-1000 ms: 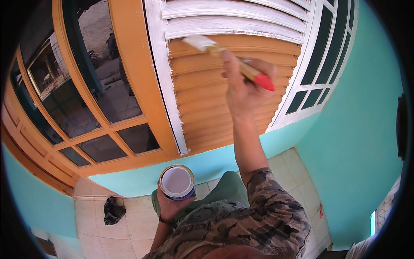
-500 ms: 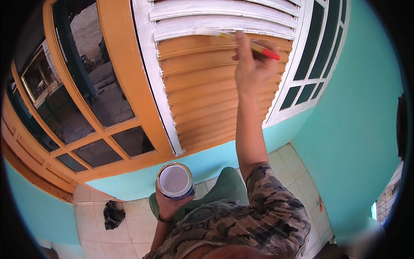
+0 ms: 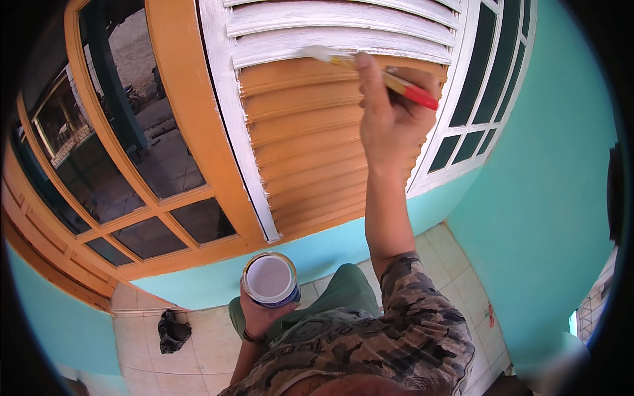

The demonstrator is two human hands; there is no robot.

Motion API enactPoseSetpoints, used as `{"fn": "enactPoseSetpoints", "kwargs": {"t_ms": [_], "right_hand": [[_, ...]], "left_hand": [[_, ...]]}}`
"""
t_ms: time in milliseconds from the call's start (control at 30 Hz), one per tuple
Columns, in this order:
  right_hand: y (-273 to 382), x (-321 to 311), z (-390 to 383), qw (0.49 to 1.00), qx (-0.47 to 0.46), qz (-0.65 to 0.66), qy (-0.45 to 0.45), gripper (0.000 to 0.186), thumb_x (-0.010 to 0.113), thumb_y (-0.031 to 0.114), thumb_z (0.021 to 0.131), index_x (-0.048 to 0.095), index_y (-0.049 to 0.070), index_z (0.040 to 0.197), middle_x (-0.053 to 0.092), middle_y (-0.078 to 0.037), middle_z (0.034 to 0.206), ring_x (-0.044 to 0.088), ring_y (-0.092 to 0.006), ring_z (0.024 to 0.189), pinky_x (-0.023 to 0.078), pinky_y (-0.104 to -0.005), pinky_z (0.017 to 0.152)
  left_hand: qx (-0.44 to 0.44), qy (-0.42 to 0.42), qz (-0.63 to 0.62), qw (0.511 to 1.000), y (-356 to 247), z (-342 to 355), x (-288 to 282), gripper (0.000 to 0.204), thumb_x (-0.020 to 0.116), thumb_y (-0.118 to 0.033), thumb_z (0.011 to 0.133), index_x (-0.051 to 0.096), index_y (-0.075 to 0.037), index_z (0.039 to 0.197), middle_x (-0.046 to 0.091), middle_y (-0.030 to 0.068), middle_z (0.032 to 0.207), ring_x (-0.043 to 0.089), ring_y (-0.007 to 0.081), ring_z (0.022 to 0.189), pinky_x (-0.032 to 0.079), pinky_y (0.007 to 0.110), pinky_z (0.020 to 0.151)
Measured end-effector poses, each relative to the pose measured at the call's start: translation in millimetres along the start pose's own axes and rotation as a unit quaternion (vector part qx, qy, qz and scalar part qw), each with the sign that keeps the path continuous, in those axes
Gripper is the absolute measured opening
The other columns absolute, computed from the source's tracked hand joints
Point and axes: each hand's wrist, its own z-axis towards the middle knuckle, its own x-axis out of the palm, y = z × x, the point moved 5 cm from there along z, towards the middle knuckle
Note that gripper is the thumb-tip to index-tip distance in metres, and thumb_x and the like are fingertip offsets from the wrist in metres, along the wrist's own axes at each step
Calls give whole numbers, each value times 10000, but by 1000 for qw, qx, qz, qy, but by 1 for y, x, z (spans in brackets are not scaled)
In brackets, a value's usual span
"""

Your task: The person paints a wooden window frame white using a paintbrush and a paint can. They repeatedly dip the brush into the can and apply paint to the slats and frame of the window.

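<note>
Closed around a paintbrush (image 3: 399, 86) with a red-tipped handle, my right hand (image 3: 394, 122) is raised in front of a louvered shutter (image 3: 307, 142). The white-coated bristles point left and meet the lower edge of a white slat (image 3: 330, 41). The upper slats and the frame (image 3: 228, 112) are white; the slats below are orange-brown. Low in front of me, my left hand (image 3: 261, 313) is wrapped round an open paint can (image 3: 271, 280) with whitish paint inside. The can stays upright, its mouth facing up.
On the left is an orange-framed glass-paned door (image 3: 178, 86). A white-framed window (image 3: 472, 99) and a turquoise wall (image 3: 548, 171) stand to the right. A crumpled black plastic bag (image 3: 174, 331) lies on the tiled floor (image 3: 214, 346) at lower left.
My right hand has come slightly lower and to the right, and the brush handle now tilts more downward at its red end. The left hand and the can have barely shifted.
</note>
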Motion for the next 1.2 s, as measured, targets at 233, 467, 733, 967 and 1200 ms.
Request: {"fn": "enactPoseSetpoints", "kwargs": {"t_ms": [233, 467, 733, 967, 1200], "right_hand": [[-7, -11, 23, 999, 51, -8, -18, 333, 886, 123, 801, 575, 17, 859, 607, -11, 668, 501, -53, 542, 397, -202, 508], [-24, -11, 27, 999, 13, -25, -28, 333, 875, 137, 811, 569, 14, 855, 624, -37, 691, 555, -61, 547, 435, -199, 502], [-29, -11, -1, 996, -45, -74, 18, 346, 866, 99, 810, 538, 29, 896, 632, -69, 704, 607, -99, 551, 499, -219, 489], [-8, -26, 1, 998, -16, -55, 15, 346, 872, 91, 801, 549, 17, 900, 640, -68, 697, 628, -102, 574, 486, -224, 456], [-26, -35, 27, 994, 72, -76, -15, 332, 878, 122, 799, 578, 14, 892, 662, -60, 703, 608, -84, 550, 451, -197, 451]], "left_hand": [[13, 0, -8, 1000, 6, 0, -1, 1116, 1025, -258, 503, 400, -3, 1391, 569, 130, 1319, 582, 235, 1206, 483, 393, 1037], [20, 4, 11, 1000, 8, -3, -1, 1096, 1021, -250, 510, 405, -1, 1382, 575, 128, 1314, 591, 230, 1192, 495, 384, 1020], [-7, 2, 14, 1000, -8, -3, -3, 1052, 1012, -257, 524, 426, 0, 1360, 608, 120, 1270, 613, 230, 1157, 506, 375, 999], [3, -26, 21, 999, -3, -3, -7, 1037, 1014, -267, 524, 443, 3, 1345, 618, 120, 1253, 617, 229, 1148, 503, 374, 1003], [-8, -17, 5, 1000, -9, 3, 1, 1028, 1014, -253, 524, 445, 5, 1341, 619, 122, 1252, 619, 227, 1145, 511, 376, 994]]}}
